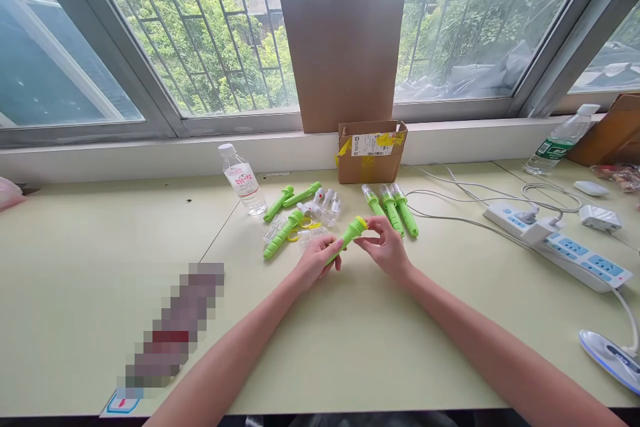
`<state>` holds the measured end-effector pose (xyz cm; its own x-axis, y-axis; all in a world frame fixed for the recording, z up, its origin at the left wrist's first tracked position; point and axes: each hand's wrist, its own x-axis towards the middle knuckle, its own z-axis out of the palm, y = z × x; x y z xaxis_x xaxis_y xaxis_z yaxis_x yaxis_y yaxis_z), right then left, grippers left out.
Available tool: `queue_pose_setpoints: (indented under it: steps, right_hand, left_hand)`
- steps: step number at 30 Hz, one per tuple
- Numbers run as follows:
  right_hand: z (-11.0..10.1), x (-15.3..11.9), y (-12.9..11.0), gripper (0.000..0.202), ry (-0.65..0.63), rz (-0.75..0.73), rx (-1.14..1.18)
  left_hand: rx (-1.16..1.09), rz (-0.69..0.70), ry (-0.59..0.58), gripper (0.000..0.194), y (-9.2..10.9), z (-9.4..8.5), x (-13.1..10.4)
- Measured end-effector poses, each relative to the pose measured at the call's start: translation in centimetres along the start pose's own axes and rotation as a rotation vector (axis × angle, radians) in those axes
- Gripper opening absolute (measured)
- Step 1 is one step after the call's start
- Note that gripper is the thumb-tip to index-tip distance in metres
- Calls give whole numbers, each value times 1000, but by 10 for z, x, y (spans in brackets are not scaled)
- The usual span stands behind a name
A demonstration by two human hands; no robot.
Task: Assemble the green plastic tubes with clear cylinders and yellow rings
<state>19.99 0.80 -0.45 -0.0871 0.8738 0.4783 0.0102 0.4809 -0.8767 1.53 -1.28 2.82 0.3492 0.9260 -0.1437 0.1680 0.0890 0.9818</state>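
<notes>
My left hand (320, 259) is wrapped round the body of a green tube (349, 233), which tilts up to the right. At its upper end sits a yellow ring (361, 222), pinched by the fingers of my right hand (384, 245). Left of my hands lie more green tubes (283, 235), with clear plastic pieces (323, 215) and loose yellow rings (293, 235) among them. Just beyond my right hand are three green tubes with clear tops (391, 208), side by side.
A cardboard box (370, 163) stands against the window ledge. One water bottle (243, 180) is at the back left, another (560, 141) at the back right. A white power strip (560, 247) with cables lies on the right of the table (430, 360).
</notes>
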Motion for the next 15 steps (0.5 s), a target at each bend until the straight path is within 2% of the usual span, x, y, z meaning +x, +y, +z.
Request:
queue_pose_setpoints:
  steps: [9,15]
  right_hand:
    - [-2,-1,-2,22,43,-43,-2]
    - [-2,-1,0,25,42,-23,-28]
  left_hand:
    - [-69,-4,-3,35,1,4,-3]
    - [-19,39,48,39,1,1,0]
